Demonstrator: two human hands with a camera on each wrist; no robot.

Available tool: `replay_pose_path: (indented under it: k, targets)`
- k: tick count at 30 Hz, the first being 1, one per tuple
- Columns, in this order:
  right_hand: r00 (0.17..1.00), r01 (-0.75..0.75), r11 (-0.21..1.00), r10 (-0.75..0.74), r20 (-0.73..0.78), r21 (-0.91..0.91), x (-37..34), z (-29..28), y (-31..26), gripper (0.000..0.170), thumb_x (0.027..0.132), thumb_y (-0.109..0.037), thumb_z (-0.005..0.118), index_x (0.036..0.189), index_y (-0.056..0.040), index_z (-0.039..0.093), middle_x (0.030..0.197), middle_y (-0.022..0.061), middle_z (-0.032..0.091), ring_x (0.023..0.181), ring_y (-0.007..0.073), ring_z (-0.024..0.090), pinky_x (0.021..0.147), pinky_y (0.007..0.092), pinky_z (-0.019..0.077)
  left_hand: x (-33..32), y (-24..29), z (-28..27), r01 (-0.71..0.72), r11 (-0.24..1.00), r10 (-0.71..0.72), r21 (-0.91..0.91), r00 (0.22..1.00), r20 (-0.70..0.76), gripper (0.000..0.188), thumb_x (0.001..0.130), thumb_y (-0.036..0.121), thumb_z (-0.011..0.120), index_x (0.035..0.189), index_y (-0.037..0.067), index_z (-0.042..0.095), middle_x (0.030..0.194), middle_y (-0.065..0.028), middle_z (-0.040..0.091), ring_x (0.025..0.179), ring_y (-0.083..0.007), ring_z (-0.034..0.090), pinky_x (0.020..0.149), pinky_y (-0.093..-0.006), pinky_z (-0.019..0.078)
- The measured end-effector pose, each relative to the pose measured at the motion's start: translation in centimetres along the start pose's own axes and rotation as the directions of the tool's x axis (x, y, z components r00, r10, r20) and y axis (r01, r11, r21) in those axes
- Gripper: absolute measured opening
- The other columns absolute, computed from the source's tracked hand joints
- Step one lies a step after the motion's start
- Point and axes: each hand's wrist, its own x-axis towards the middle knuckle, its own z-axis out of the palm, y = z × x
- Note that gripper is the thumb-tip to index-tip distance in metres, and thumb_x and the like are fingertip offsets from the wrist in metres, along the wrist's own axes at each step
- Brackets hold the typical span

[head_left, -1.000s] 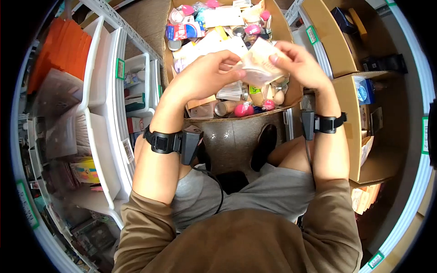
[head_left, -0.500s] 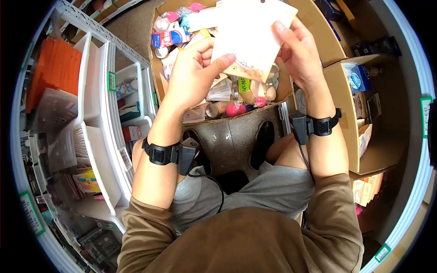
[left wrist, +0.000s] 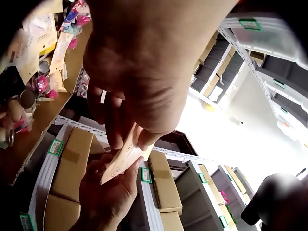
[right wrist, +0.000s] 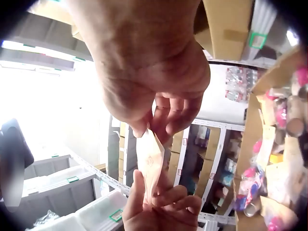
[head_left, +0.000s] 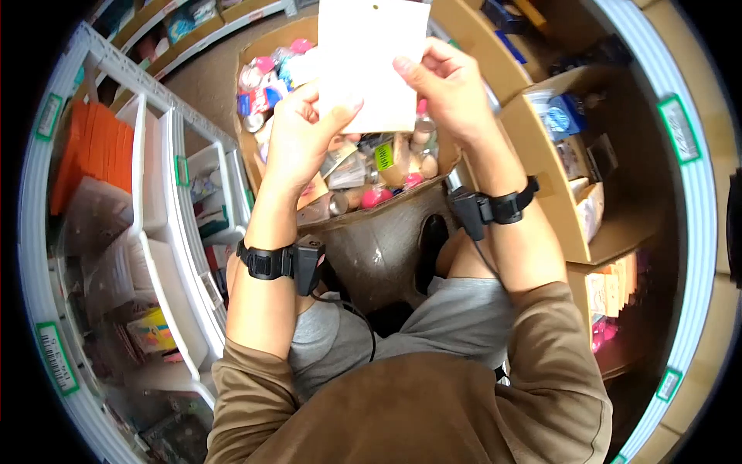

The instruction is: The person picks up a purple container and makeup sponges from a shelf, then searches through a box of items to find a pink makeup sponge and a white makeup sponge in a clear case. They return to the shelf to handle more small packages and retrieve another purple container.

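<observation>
Both hands hold up a flat, cream-coloured packet (head_left: 371,69) with a small hang hole near its top edge. My left hand (head_left: 297,143) pinches its lower left side, the thumb lying on the face. On the right side, my right hand (head_left: 452,93) grips the edge with its thumb on the front. Seen edge-on in the left wrist view, the packet (left wrist: 122,161) bulges slightly and bears faint print. The right wrist view also shows the packet (right wrist: 150,161) between the two hands. Behind it, a cardboard box (head_left: 386,219) full of cosmetics is partly hidden.
White drawers (head_left: 174,298) with packets and orange envelopes (head_left: 97,155) line the left side. Open cardboard bins (head_left: 541,178) with small goods stand on the right shelf. Pink sponges (head_left: 376,196) and bottles fill the box's near edge.
The packet has come up from low over the box and turned, so a plain pale face now shows instead of the printed one. Both hands have risen with it.
</observation>
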Motion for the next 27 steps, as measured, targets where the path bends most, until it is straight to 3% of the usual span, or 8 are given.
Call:
replay_pose_path:
  k: [2, 4, 9, 16, 18, 20, 24, 27]
  targets:
    - [0.989, 0.144, 0.989, -0.144, -0.011, -0.019, -0.5, 0.3, -1.0, 0.023, 0.095, -0.021, 0.073, 0.101, -0.0003, 0.068, 0.079, -0.0024, 0.068, 0.066, 0.0028, 0.057, 0.058, 0.0203, 0.0464, 0.2, -0.1, 0.6, 0.01, 0.997, -0.015, 0.078, 0.998, 0.06, 0.031, 0.092, 0.016, 0.075, 0.116, -0.001, 0.067, 0.096, -0.0048, 0.073, 0.08, -0.0082, 0.067, 0.07, -0.0226, 0.0551]
    - [1.0, -0.001, 0.99, 0.001, -0.003, -0.141, -2.0, -0.4, -3.9, 0.019, 0.096, -0.013, 0.071, 0.107, 0.0014, 0.066, 0.099, 0.0021, 0.07, 0.086, 0.0054, 0.062, 0.076, 0.022, 0.0516, 0.1, 0.4, 2.3, -0.018, 0.998, 0.015, 0.053, 0.997, 0.071, 0.03, 0.091, 0.017, 0.076, 0.114, -0.002, 0.068, 0.1, -0.0048, 0.072, 0.086, -0.0095, 0.066, 0.075, -0.0255, 0.0545]
    - [0.994, -0.005, 0.938, -0.034, -0.107, -0.347, -9.1, -2.3, -10.1, 0.034, 0.091, -0.007, 0.074, 0.121, 0.0016, 0.063, 0.108, 0.0054, 0.072, 0.097, 0.0091, 0.066, 0.086, 0.0261, 0.0547, -1.5, 0.8, 7.0, -0.088, 0.996, 0.092, -0.025, 0.953, 0.287, 0.031, 0.092, 0.015, 0.075, 0.115, -0.004, 0.067, 0.103, -0.0058, 0.072, 0.089, -0.0113, 0.066, 0.079, -0.0275, 0.0539]
    - [0.908, -0.204, 0.879, 0.005, -0.419, -0.431, -26.3, -5.1, -16.0, 0.048, 0.085, -0.01, 0.081, 0.127, 0.0005, 0.061, 0.114, 0.0068, 0.072, 0.102, 0.0121, 0.067, 0.09, 0.0292, 0.054, -7.4, 0.1, 17.0, 0.002, 1.0, 0.006, -0.01, 0.731, 0.682, 0.025, 0.091, 0.011, 0.076, 0.111, -0.003, 0.07, 0.105, -0.0081, 0.074, 0.094, -0.0112, 0.067, 0.084, -0.027, 0.0537]
    - [0.875, -0.223, 0.915, 0.035, -0.483, -0.337, -30.5, -6.0, -15.9, 0.049, 0.086, -0.007, 0.079, 0.131, -0.0004, 0.059, 0.116, 0.0067, 0.071, 0.104, 0.013, 0.067, 0.092, 0.031, 0.0538, -8.6, 0.0, 19.2, -0.204, 0.976, 0.069, 0.076, 0.624, 0.779, 0.027, 0.09, 0.013, 0.077, 0.112, -0.002, 0.07, 0.103, -0.006, 0.075, 0.09, -0.0075, 0.065, 0.079, -0.0242, 0.0527]
    - [0.804, -0.264, 0.839, -0.08, -0.589, -0.475, -33.9, -7.3, -16.0, 0.038, 0.085, -0.016, 0.081, 0.118, -0.0009, 0.069, 0.091, 0.0002, 0.071, 0.076, 0.0041, 0.06, 0.066, 0.0233, 0.0505, -9.8, -0.8, 21.7, -0.019, 1.0, 0.0, 0.014, 0.59, 0.808, 0.027, 0.091, 0.011, 0.076, 0.113, -0.003, 0.069, 0.099, -0.0036, 0.074, 0.084, -0.0034, 0.062, 0.073, -0.0202, 0.0503]
    - [0.638, -0.544, 0.533, -0.238, -0.732, -0.648, -38.0, -11.2, -16.6, 0.032, 0.082, -0.019, 0.083, 0.107, -0.003, 0.073, 0.087, 0.009, 0.073, 0.071, 0.012, 0.068, 0.063, 0.0282, 0.0528, -10.4, -1.1, 24.6, 0.05, 0.996, -0.093, 0.079, 0.575, 0.813, 0.026, 0.095, 0.005, 0.068, 0.118, -0.005, 0.063, 0.109, -0.0101, 0.072, 0.1, -0.0119, 0.067, 0.084, -0.0243, 0.0535]
    - [0.564, -0.58, 0.463, -0.367, -0.74, -0.671, -39.1, -11.8, -17.3, 0.032, 0.081, -0.02, 0.082, 0.106, -0.0019, 0.071, 0.093, 0.0168, 0.073, 0.085, 0.0316, 0.071, 0.076, 0.0374, 0.0548, -10.9, -1.7, 25.5, 0.056, 0.998, -0.033, 0.0, 0.589, 0.808, 0.023, 0.098, 0.005, 0.063, 0.118, -0.005, 0.062, 0.11, -0.0146, 0.073, 0.103, -0.0157, 0.069, 0.083, -0.0249, 0.0541]
